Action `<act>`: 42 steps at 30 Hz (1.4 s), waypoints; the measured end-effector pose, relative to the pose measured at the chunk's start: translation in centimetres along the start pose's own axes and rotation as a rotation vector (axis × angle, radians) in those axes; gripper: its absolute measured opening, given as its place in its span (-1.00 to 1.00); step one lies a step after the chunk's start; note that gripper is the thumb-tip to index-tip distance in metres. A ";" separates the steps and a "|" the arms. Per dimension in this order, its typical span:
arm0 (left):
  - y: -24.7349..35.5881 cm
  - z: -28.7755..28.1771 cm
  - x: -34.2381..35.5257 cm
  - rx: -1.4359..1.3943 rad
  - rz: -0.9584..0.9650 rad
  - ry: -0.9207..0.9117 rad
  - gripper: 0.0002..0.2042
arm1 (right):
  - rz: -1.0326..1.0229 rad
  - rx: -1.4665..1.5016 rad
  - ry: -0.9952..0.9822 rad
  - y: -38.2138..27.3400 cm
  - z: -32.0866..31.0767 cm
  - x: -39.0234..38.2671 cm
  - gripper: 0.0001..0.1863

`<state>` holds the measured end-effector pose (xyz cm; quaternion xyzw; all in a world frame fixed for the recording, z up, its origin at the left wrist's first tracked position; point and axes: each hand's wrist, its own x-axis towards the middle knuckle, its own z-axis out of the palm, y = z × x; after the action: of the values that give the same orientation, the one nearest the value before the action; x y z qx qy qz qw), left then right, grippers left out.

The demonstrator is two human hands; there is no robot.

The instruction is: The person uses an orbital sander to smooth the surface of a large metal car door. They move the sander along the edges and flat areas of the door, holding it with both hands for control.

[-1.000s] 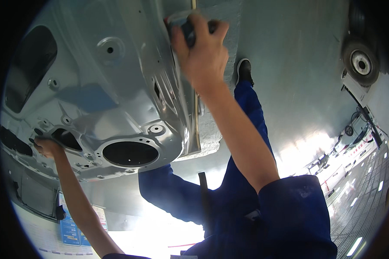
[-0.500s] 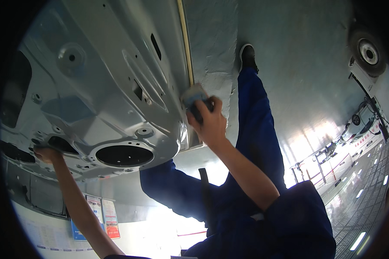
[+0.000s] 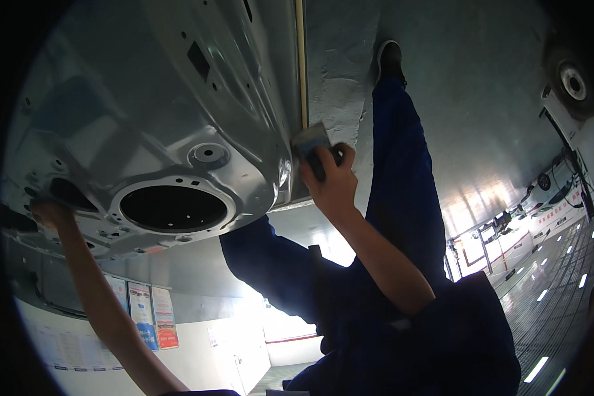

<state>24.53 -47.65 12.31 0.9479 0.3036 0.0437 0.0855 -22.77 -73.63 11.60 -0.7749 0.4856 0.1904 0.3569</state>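
A silver metal car door panel (image 3: 145, 59), pierced by holes and a large round opening, fills the upper left. My left hand (image 3: 51, 212) has its fingers curled on the panel beside the smaller cut-outs, fingertips partly hidden in shadow. My right hand (image 3: 331, 181) grips a dark hand block (image 3: 310, 142) with a lighter pad, held at the panel’s right edge, by a long pale-yellow strip (image 3: 302, 66). Whether the pad touches the metal I cannot tell.
My blue-trousered legs (image 3: 406, 165) and a dark shoe (image 3: 391, 61) are right of the panel. A wheel (image 3: 573, 82) stands at upper right, with car parts and equipment below it. Posters (image 3: 164, 317) hang at lower left.
Over the last second my right hand with the block has moved down along the panel edge, then slightly right. My left hand stays on the panel. The whole view has shifted.
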 end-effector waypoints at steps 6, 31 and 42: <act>-0.5 0.1 -0.2 0.049 0.079 -0.012 -0.37 | -0.128 0.067 0.187 -2.6 -0.4 4.6 -0.52; -3.0 1.3 5.0 0.300 0.359 0.017 -0.39 | -0.309 0.191 0.433 -13.6 -7.1 17.7 -0.61; -4.3 1.4 6.8 0.397 0.412 0.038 -0.39 | -0.212 0.053 0.168 -2.5 -2.9 6.8 -0.52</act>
<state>27.80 -40.42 10.36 0.9869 0.1085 0.0176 -0.1184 -17.57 -79.32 10.09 -0.8254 0.4341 0.0733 0.3534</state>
